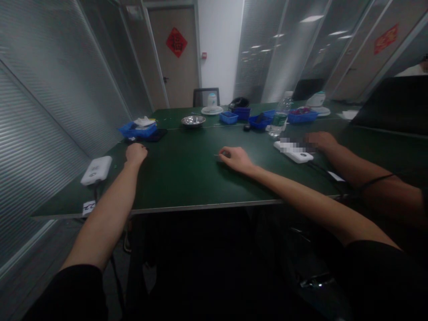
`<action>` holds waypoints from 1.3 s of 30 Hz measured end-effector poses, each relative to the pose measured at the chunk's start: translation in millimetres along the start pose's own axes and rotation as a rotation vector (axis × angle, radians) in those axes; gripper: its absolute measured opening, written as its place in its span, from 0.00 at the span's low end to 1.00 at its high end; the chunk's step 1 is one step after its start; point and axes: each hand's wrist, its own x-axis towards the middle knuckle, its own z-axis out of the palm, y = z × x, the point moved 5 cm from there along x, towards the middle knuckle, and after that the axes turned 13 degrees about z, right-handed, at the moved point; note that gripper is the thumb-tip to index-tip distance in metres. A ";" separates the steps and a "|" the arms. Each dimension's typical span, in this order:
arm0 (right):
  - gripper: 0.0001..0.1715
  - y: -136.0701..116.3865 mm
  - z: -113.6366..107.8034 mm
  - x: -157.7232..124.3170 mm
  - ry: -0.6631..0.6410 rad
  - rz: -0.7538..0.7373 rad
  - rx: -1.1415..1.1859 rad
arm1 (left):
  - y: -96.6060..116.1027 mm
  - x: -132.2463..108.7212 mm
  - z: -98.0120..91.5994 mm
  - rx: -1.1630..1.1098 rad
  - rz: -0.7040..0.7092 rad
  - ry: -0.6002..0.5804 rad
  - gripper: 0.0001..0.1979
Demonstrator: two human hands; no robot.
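Observation:
My left hand (136, 154) is closed over the left part of the green table (180, 178), just in front of a blue basket (137, 130) and a dark flat object (157, 135). A small dark bit shows at its fingers, too small to name. Near the table's middle rests my right hand (236, 158), thumb and fingers curled into a pinch. From its fingertips a thin, pale, needle-like piece (216, 155) points left. Left of my left hand lies a white power bank-like box (96, 170) with a cable.
A metal bowl (193, 121), blue baskets (228, 117) and a water bottle (280, 117) stand farther back. To the right, another person's hand (323, 141) is beside a second white box (294, 151). A dark screen-like panel (394, 107) rises at far right.

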 end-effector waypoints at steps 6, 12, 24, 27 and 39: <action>0.17 -1.0 -0.9 -0.5 -0.015 0.004 0.008 | -12.7 6.2 -0.9 -0.110 -0.114 0.019 0.18; 0.17 -2.0 -2.2 -1.2 -0.012 0.008 0.004 | -14.6 5.1 -2.1 -0.193 -0.101 0.047 0.18; 0.16 -2.3 -2.0 -0.7 -0.006 -0.021 0.013 | 3.7 -16.1 -18.3 -0.092 0.023 0.154 0.18; 0.16 -1.8 -1.7 -0.4 -0.024 -0.027 0.022 | 2.1 -14.6 -16.8 -0.088 0.044 0.154 0.19; 0.17 -0.4 0.9 -0.1 -0.027 -0.044 0.013 | -8.1 -6.8 -7.4 -0.071 0.125 0.194 0.19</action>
